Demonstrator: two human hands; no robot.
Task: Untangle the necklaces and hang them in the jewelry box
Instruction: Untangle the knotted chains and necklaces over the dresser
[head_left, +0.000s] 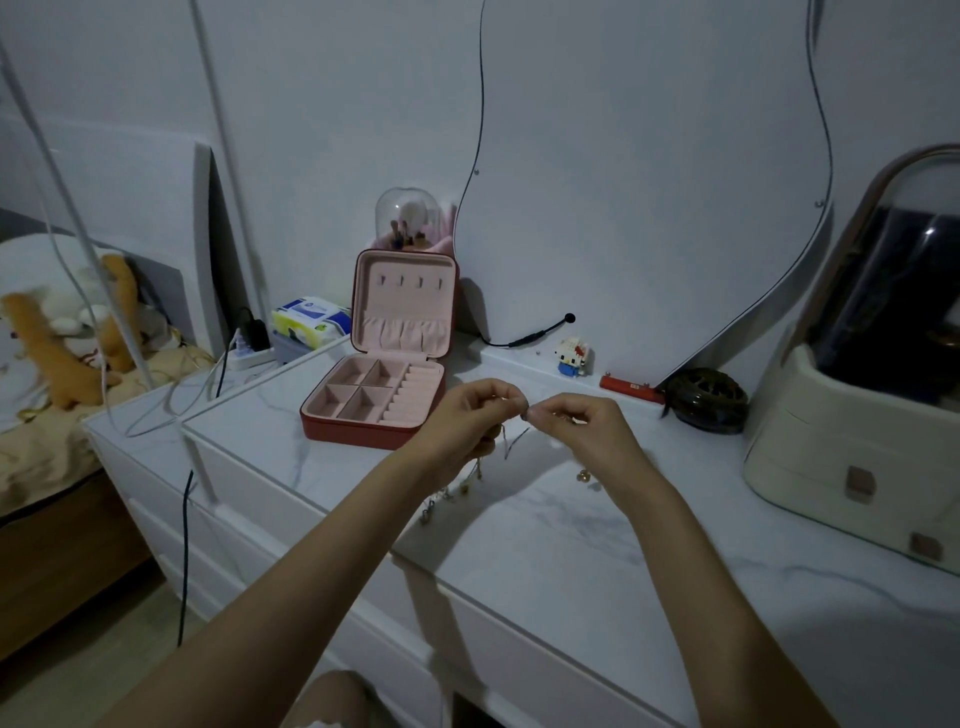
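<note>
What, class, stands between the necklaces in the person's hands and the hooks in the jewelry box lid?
Nothing visible does. The left hand and right hand pinch the necklaces above the table, just right of the open jewelry box. The hooks in its upright lid are bare and the space between looks open.

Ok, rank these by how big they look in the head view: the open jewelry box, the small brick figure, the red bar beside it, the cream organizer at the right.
1. Cream organizer, though it sits nearer the camera and is cut off.
2. Jewelry box.
3. Red bar and brick figure: too alike to rank.
</note>
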